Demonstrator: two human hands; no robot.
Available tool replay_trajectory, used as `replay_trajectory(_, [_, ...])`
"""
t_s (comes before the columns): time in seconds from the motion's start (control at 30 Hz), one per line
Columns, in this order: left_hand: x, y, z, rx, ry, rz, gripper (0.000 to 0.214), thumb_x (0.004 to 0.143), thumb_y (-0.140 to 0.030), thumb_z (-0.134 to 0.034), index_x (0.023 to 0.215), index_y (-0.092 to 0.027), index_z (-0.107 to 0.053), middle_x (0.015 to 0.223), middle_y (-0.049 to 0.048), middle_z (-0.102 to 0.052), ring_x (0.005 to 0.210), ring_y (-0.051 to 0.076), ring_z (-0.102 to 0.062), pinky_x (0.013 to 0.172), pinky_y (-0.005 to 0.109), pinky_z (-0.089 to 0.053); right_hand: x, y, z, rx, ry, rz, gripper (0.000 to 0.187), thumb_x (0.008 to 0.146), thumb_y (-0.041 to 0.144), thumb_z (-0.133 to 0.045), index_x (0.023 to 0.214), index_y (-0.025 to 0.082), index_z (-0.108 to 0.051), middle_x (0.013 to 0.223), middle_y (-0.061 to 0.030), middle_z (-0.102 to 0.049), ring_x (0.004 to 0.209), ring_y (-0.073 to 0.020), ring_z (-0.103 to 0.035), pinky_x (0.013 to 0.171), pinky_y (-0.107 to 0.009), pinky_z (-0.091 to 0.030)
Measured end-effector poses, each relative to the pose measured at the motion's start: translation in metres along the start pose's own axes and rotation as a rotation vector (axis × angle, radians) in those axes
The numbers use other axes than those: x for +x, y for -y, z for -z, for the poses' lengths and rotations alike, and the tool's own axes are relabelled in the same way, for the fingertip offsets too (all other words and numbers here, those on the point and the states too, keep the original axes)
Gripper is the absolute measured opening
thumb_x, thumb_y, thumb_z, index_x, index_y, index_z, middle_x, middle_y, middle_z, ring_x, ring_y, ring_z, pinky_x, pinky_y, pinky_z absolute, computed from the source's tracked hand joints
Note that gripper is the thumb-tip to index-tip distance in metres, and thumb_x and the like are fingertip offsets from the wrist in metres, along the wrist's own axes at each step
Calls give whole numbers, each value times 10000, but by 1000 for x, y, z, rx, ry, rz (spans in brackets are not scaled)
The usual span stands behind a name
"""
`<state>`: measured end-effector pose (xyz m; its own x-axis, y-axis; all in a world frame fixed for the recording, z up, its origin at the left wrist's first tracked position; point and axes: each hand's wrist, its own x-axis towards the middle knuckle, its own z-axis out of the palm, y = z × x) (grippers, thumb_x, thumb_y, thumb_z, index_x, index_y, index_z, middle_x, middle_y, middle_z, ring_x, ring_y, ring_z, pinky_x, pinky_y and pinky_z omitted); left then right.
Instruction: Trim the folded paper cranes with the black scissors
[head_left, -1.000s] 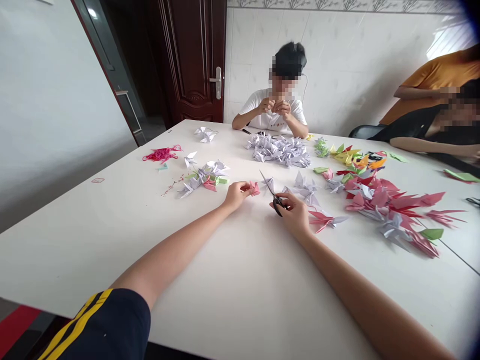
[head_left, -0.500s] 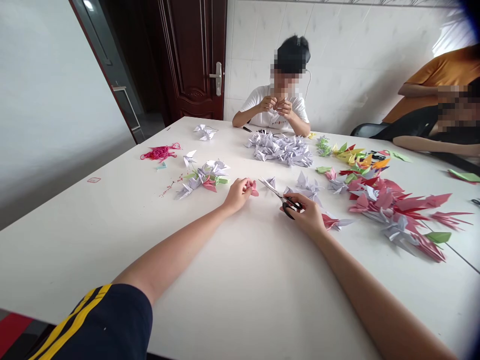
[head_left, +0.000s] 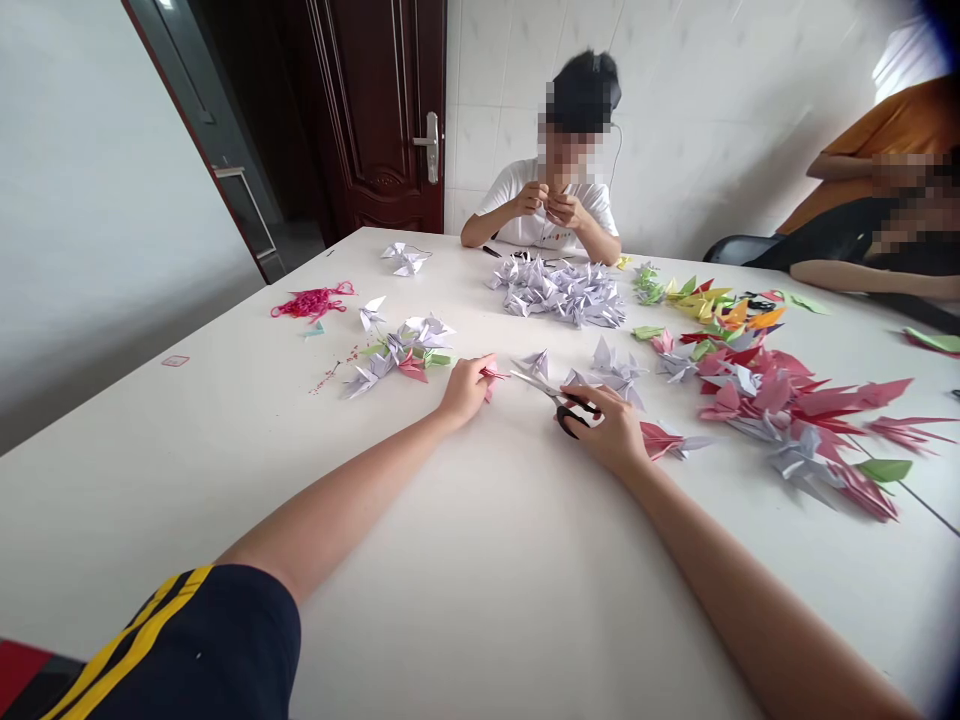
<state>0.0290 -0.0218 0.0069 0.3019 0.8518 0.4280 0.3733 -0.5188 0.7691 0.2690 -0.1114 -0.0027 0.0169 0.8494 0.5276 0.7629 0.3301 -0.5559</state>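
Observation:
Pinched in my left hand [head_left: 463, 390] is a pink folded paper piece [head_left: 490, 376], its narrow points sticking out to the right. My right hand [head_left: 613, 428] grips the black handles of a pair of scissors [head_left: 556, 390]. The blades are slightly parted, and their tips lie just right of the pink paper, apart from it. Left of my left hand sits a small group of white, green and pink paper cranes [head_left: 401, 352]. Behind the scissors stand a few white paper cranes [head_left: 610, 370]. A pink and white folded piece [head_left: 670, 441] lies beside my right wrist.
A large heap of white cranes [head_left: 562, 290] lies before a person [head_left: 544, 205] across the white table [head_left: 450, 560]. Pink, red and yellow cranes [head_left: 795, 400] spread along the right. Tangled pink string [head_left: 313, 301] lies at the left. Another person's arm [head_left: 870, 277] rests far right.
My left hand has turned the pink paper, so its thin points now face the scissors. The right hand still holds the scissors in nearly the same place. The whole view has shifted slightly.

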Motion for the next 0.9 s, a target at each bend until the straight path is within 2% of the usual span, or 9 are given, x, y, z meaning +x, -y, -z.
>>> replay_trajectory(0.17, [-2, -5, 2, -32, 71, 22, 214, 819, -35, -471, 689, -188, -544, 567, -27, -544, 525, 136, -492, 683, 278, -434, -5, 2, -5, -159, 57, 160, 326, 800, 279, -648, 1112, 256, -736, 916, -58, -743, 908, -255, -654, 640, -338, -525])
replay_trajectory(0.27, [-3, -3, 0, 75, 61, -1, 231, 823, -30, -451, 756, -186, -608, 585, 0, -572, 619, 174, -534, 776, 311, -457, -6, 2, -6, -213, 44, 192, 321, 813, 259, -632, 1116, 248, -735, 911, -64, -750, 919, -263, -652, 606, -329, -514])
replay_trajectory(0.37, [-3, 2, -4, 254, 9, -5, 407, 778, 4, -441, 1048, -158, -700, 872, 86, -703, 913, 243, -566, 935, 373, -443, -6, 3, -7, -234, 33, 226, 320, 820, 249, -617, 1117, 234, -737, 892, -72, -746, 899, -264, -649, 607, -330, -515])
replay_trajectory(0.43, [-3, 5, -6, 316, -4, 1, 570, 748, 11, -451, 1260, -140, -649, 1110, 121, -696, 1040, 268, -535, 995, 405, -423, -6, 4, -7, -253, 31, 254, 317, 830, 252, -606, 1117, 226, -740, 877, -77, -741, 885, -264, -643, 631, -340, -523])
replay_trajectory(0.5, [-3, 7, -7, 342, 10, -1, 651, 730, 13, -458, 1352, -123, -596, 1191, 132, -670, 1069, 278, -515, 1019, 416, -410, -5, 6, -7, -275, 39, 266, 314, 843, 262, -594, 1118, 226, -742, 862, -80, -737, 873, -265, -638, 659, -351, -531])
replay_trajectory(0.73, [-6, 4, -5, 429, -13, -4, 686, 739, 24, -419, 1389, -139, -568, 1123, 127, -656, 1043, 283, -495, 980, 405, -400, -5, 14, -8, -270, 46, 278, 318, 847, 263, -583, 1122, 230, -739, 861, -80, -740, 860, -271, -630, 712, -384, -533])
replay_trajectory(0.9, [-7, 1, -5, 420, 41, -21, 679, 768, 6, -421, 1428, -110, -532, 1170, 143, -647, 1071, 287, -477, 999, 404, -405, -6, 15, -10, -279, 38, 309, 310, 864, 248, -574, 1125, 207, -734, 867, -85, -739, 860, -267, -632, 703, -372, -521])
